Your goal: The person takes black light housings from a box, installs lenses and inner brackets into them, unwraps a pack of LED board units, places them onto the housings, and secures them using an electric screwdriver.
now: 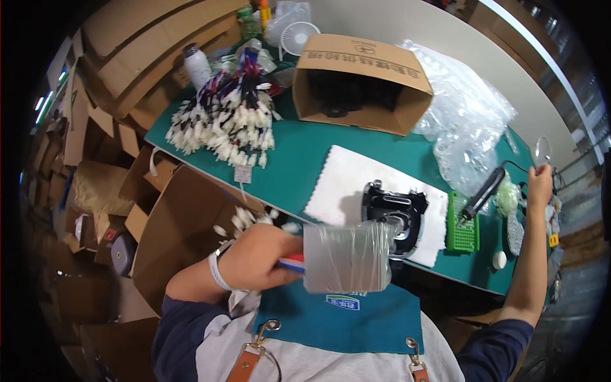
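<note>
My left hand (261, 254), a white band at its wrist, is closed around the red-and-blue end of a grey block wrapped in clear film (347, 258), held above my lap at the table's near edge. Behind the block, a glossy black plastic housing (394, 213) lies on a white cloth (340, 175). At the far right my right hand (541, 181) reaches out, fingertips closed at the lower edge of a clear round thing (541, 151). A black electric screwdriver (485, 194) leans with its tip over a green perforated tray (463, 232).
Bundled wires with white connectors (235, 124) lie on the green table (286, 172). Behind stand an open carton (363, 54) holding dark parts and a small white fan (299, 38). Clear plastic bags (458, 121) heap at right. Cardboard boxes (181, 235) crowd the left side.
</note>
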Demonstrator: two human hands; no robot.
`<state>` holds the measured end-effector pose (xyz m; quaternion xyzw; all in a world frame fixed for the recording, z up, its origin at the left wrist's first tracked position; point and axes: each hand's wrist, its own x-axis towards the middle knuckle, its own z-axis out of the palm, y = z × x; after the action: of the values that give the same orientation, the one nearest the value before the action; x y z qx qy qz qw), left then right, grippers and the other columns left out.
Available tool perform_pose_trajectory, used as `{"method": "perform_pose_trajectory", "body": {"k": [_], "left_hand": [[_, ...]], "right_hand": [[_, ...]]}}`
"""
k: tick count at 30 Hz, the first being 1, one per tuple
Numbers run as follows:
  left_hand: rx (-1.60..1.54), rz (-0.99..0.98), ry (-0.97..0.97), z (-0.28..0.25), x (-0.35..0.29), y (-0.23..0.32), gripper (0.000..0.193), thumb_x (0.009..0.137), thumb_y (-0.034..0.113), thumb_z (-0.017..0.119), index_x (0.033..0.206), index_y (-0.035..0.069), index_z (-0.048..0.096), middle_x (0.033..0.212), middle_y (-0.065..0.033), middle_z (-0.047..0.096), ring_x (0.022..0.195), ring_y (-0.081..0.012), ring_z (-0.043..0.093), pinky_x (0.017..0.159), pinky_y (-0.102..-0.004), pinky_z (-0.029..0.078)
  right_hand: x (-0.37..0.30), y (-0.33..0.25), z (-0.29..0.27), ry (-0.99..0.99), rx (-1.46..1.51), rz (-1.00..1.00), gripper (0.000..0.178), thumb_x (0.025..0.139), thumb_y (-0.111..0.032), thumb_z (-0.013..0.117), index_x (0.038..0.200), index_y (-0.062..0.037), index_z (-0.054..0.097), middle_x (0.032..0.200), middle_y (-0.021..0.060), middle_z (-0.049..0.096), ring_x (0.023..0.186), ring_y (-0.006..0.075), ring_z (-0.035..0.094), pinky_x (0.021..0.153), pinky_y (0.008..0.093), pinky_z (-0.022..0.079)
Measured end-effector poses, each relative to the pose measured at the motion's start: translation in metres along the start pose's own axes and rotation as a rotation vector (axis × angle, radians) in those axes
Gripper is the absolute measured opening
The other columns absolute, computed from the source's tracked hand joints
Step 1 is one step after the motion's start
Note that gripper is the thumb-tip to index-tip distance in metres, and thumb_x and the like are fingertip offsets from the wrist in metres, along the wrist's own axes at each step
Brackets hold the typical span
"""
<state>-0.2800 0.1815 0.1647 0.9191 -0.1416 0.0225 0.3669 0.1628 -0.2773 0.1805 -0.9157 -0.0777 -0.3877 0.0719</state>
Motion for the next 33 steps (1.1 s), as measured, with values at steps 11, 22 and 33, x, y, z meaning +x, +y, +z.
{"method": "perform_pose_trajectory", "body": {"k": [11, 22, 33], "left_hand": [[-1.846, 0.07, -0.085, 0.048, 0.031, -0.03, 0.045, 0.098, 0.043, 0.038, 0.096, 0.002, 0.056, 0.049, 0.004, 0.035, 0.04, -0.0071, 0.033, 0.042, -0.0245, 0.027], [-1.661, 0.013, 0.031, 0.048, 0.019, -0.007, 0.047, 0.096, 0.044, 0.04, 0.087, 0.002, 0.06, 0.048, 0.0037, 0.04, 0.037, -0.0061, 0.03, 0.038, -0.023, 0.025], [-1.666, -0.155, 0.054, 0.042, 0.007, 0.004, 0.044, 0.095, 0.042, 0.047, 0.088, -0.001, 0.055, 0.048, 0.0013, 0.035, 0.038, -0.0075, 0.028, 0.04, -0.024, 0.022]], "right_hand": [[-0.156, -0.279, -0.182, -0.459, 1.149, -0.605, 0.052, 0.063, -0.018, 0.082, 0.103, -0.0008, 0.055, 0.091, 0.0124, 0.059, 0.077, 0.0251, 0.06, 0.063, 0.0298, 0.049], [-0.171, -0.303, -0.176, -0.166, 1.088, -0.74, 0.014, 0.075, -0.003, 0.067, 0.071, 0.0003, 0.054, 0.066, 0.0118, 0.052, 0.056, 0.0285, 0.051, 0.05, 0.0347, 0.041], [-0.19, -0.271, -0.183, 0.064, 1.222, -0.839, 0.01, 0.061, 0.004, 0.063, 0.07, 0.0019, 0.059, 0.098, 0.0138, 0.062, 0.066, 0.0248, 0.061, 0.058, 0.0311, 0.052]]}}
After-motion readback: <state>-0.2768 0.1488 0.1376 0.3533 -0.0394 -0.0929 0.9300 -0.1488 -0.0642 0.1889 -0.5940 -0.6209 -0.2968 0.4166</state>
